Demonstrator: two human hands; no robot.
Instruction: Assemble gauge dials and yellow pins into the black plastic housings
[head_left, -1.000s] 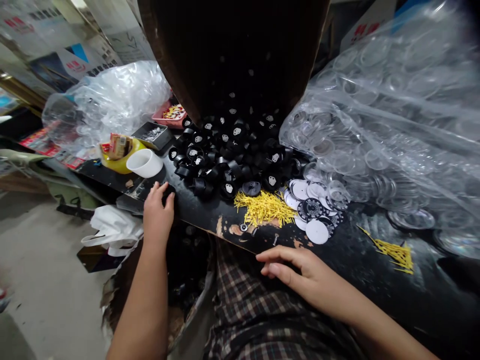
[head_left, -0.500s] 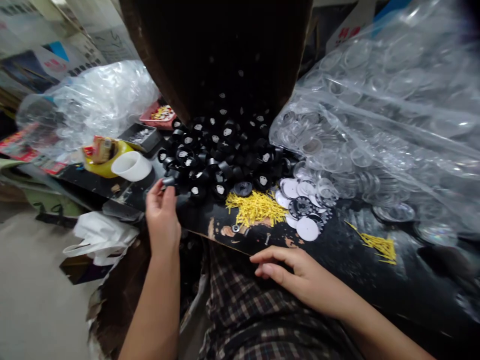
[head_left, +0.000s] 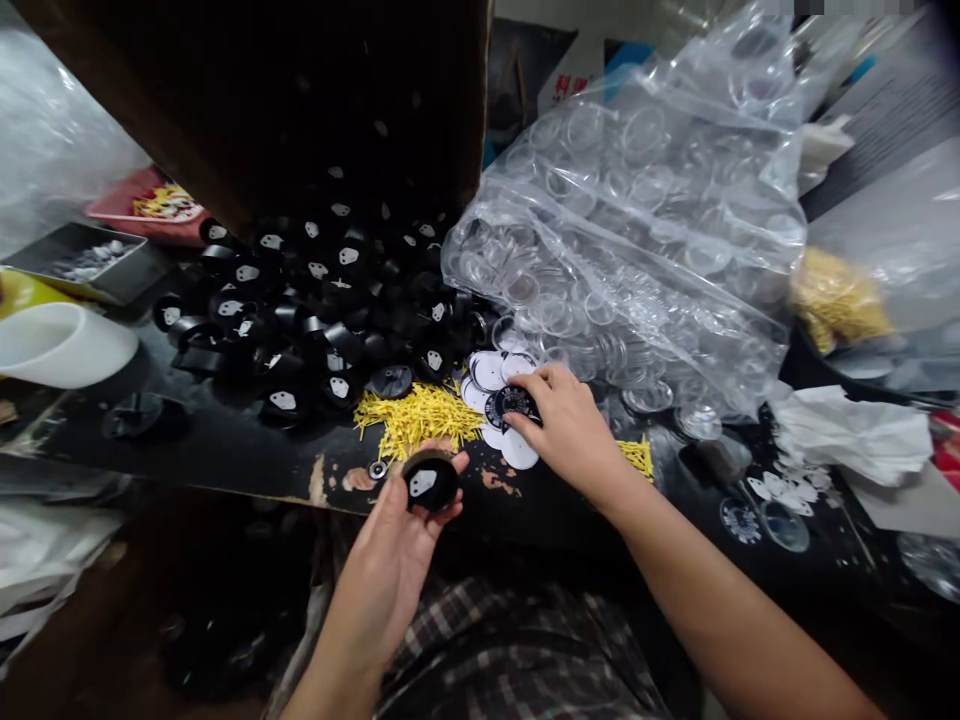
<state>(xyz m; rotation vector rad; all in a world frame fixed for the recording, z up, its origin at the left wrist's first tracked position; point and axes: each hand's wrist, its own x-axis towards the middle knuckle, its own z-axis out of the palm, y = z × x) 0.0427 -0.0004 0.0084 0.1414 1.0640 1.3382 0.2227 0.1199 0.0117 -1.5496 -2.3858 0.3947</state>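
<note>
My left hand (head_left: pixel 386 570) holds a round black plastic case (head_left: pixel 430 482) above the table's front edge, its white, hole-pierced insert facing up. The fingers and thumb curl round the case's rim. My right hand (head_left: pixel 566 425) reaches onto a small pile of white discs (head_left: pixel 519 450). Its thumb and forefinger pinch a black disc printed with white marks (head_left: pixel 514 401). Between the hands and the heap of similar black cases (head_left: pixel 282 402) lies a pile of small yellow sticks (head_left: pixel 416 415).
A dark, open-mouthed box (head_left: pixel 300 100) stands behind the black cases. A plastic bag of clear round covers (head_left: pixel 600 250) fills the back right. At left are a white cup (head_left: pixel 71 345) and a grey tray (head_left: pixel 131 275). White tissue (head_left: pixel 855 430) lies far right.
My left hand has brought a black case from the heap's left edge towards the middle. My right hand has moved forward from the table edge to the discs. The view has swung right.
</note>
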